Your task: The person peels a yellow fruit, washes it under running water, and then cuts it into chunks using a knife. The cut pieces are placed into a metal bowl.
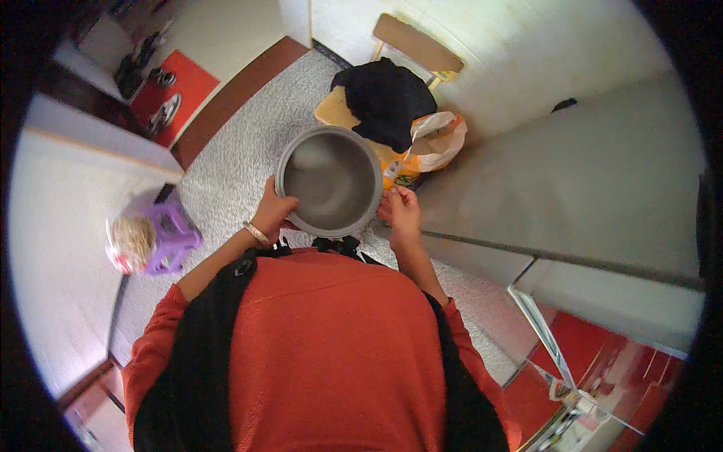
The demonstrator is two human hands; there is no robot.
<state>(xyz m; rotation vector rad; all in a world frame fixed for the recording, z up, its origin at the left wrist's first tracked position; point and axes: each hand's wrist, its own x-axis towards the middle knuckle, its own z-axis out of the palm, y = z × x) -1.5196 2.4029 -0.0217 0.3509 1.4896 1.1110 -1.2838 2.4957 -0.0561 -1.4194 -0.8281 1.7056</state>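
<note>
A round grey metal pot (333, 181), like a rice cooker's inner pot, is held in front of my chest with its mouth facing up. Its inside shows bare grey metal with a lighter sheen. My left hand (275, 210) grips the left side of the rim, the thumb over the edge and the fingers underneath. At the right side of the pot, my right hand (402, 210) has its fingers curled close against the outer wall. Whether those fingers grip the pot is hard to tell.
Beyond the pot stands a wooden chair (418, 45) with black cloth (384, 96) on it. A plastic bag (438, 141) is beside it. At left is a purple stool (172, 237); shoes (165, 113) lie on a red mat (195, 85). A large grey surface (576, 186) spans the right.
</note>
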